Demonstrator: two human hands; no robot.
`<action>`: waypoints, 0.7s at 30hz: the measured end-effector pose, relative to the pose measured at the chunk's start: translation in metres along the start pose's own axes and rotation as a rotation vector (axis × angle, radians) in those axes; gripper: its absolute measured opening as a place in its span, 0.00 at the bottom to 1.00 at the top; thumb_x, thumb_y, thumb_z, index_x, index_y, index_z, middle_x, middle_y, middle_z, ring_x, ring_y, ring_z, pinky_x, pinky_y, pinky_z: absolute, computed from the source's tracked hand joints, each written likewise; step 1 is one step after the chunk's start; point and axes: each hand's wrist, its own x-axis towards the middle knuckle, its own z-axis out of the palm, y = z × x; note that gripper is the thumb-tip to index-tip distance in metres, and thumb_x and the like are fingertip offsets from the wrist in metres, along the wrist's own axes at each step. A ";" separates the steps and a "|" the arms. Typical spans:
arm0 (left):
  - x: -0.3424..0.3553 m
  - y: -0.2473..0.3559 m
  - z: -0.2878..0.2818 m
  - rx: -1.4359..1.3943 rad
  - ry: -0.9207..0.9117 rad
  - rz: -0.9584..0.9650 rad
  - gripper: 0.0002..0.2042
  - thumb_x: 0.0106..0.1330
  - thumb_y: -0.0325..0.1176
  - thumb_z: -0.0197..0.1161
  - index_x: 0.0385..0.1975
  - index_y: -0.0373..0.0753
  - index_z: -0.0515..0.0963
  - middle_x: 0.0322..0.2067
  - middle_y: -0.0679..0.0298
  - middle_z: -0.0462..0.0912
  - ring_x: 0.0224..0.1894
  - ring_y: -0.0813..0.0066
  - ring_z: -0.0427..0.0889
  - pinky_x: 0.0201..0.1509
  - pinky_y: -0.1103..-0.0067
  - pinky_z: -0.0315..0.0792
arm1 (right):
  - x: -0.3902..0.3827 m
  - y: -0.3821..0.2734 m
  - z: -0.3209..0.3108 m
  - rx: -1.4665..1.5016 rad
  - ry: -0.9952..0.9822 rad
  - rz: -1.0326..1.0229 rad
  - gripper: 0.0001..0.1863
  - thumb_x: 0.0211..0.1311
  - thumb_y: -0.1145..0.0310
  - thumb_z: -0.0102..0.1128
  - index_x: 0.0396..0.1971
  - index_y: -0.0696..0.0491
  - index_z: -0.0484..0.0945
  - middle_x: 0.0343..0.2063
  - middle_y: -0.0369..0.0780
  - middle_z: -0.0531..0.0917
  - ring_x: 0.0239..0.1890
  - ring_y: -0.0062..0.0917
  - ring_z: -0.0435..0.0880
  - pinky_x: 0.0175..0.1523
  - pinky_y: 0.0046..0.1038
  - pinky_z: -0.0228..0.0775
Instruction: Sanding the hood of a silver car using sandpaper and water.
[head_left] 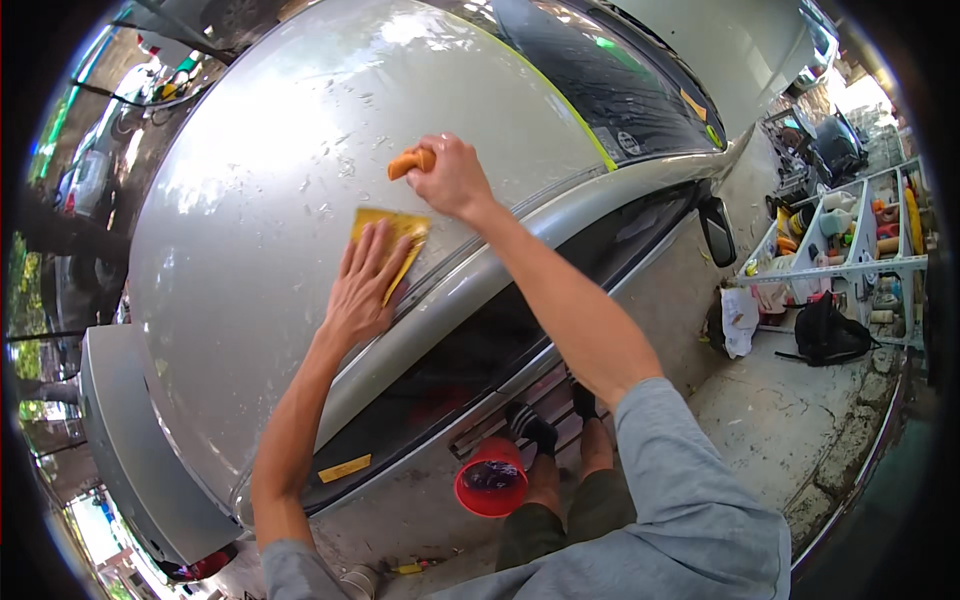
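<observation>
The silver car roof [240, 260] is wet, with water drops and streaks scattered over it. My left hand [362, 290] lies flat on a yellow sheet of sandpaper [377, 218] near the roof's side edge, its fingers stretched out on top. To the right and farther up the roof, my right hand [452, 178] is closed around an orange sponge [408, 163]. One rounded end of the sponge sticks out from the fist, just above the roof surface. The rest of it is hidden in my fingers.
Yellow-green tape [570, 110] borders the windshield. A red bucket [491, 482] of dark liquid stands beside my feet, which are on a slatted bench [520, 405]. The side mirror [716, 232] juts out at right. Beyond are a shelf rack [850, 265] and a black bag [832, 332].
</observation>
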 end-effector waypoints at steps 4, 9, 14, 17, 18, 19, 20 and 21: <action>0.140 0.041 0.012 -0.247 0.047 0.316 0.26 0.67 0.37 0.52 0.67 0.47 0.64 0.69 0.52 0.58 0.71 0.52 0.54 0.74 0.60 0.44 | 0.036 0.001 -0.029 0.130 -0.223 0.169 0.13 0.43 0.67 0.63 0.33 0.49 0.87 0.32 0.45 0.87 0.33 0.36 0.86 0.45 0.29 0.79; 0.157 0.037 0.010 -0.138 0.032 0.406 0.27 0.66 0.37 0.52 0.67 0.53 0.65 0.69 0.55 0.60 0.72 0.54 0.54 0.75 0.61 0.44 | 0.035 0.034 -0.094 0.441 -0.301 0.529 0.12 0.49 0.69 0.63 0.35 0.54 0.86 0.31 0.41 0.86 0.30 0.22 0.85 0.34 0.26 0.81; 0.128 0.023 -0.002 -0.104 -0.067 0.440 0.27 0.67 0.38 0.51 0.68 0.56 0.64 0.71 0.58 0.54 0.74 0.55 0.50 0.76 0.61 0.42 | 0.032 0.099 -0.131 0.611 -0.188 0.836 0.12 0.52 0.70 0.64 0.39 0.53 0.84 0.32 0.37 0.83 0.31 0.21 0.83 0.33 0.27 0.83; 0.192 0.043 0.007 -0.056 -0.079 0.447 0.30 0.65 0.35 0.52 0.70 0.58 0.61 0.73 0.59 0.49 0.75 0.56 0.46 0.77 0.61 0.39 | 0.029 0.109 -0.120 0.751 0.048 0.548 0.12 0.55 0.71 0.64 0.40 0.56 0.84 0.32 0.37 0.83 0.33 0.20 0.83 0.35 0.26 0.81; 0.219 0.059 0.014 -0.037 -0.004 0.480 0.31 0.64 0.33 0.52 0.70 0.59 0.60 0.74 0.60 0.49 0.75 0.56 0.46 0.77 0.60 0.39 | 0.033 0.137 -0.133 0.538 0.226 0.444 0.13 0.56 0.69 0.65 0.41 0.57 0.83 0.33 0.37 0.84 0.33 0.19 0.83 0.37 0.24 0.80; 0.215 0.065 0.022 -0.053 -0.008 0.487 0.31 0.64 0.33 0.52 0.70 0.59 0.60 0.74 0.60 0.49 0.75 0.56 0.46 0.77 0.60 0.39 | 0.025 0.172 -0.143 0.333 0.385 0.349 0.15 0.56 0.68 0.65 0.42 0.58 0.83 0.34 0.37 0.84 0.33 0.19 0.83 0.38 0.23 0.79; 0.194 0.059 0.019 -0.087 -0.042 0.467 0.31 0.64 0.34 0.52 0.70 0.59 0.60 0.74 0.60 0.49 0.75 0.56 0.46 0.77 0.60 0.38 | 0.014 0.190 -0.160 0.282 0.469 0.343 0.16 0.58 0.66 0.65 0.44 0.58 0.81 0.36 0.37 0.85 0.34 0.21 0.84 0.40 0.23 0.78; 0.174 0.052 0.014 -0.119 -0.065 0.452 0.31 0.64 0.34 0.51 0.70 0.60 0.60 0.74 0.60 0.48 0.75 0.56 0.46 0.78 0.60 0.38 | 0.006 0.205 -0.178 0.224 0.557 0.329 0.18 0.59 0.64 0.65 0.46 0.58 0.80 0.37 0.38 0.85 0.35 0.24 0.85 0.43 0.23 0.77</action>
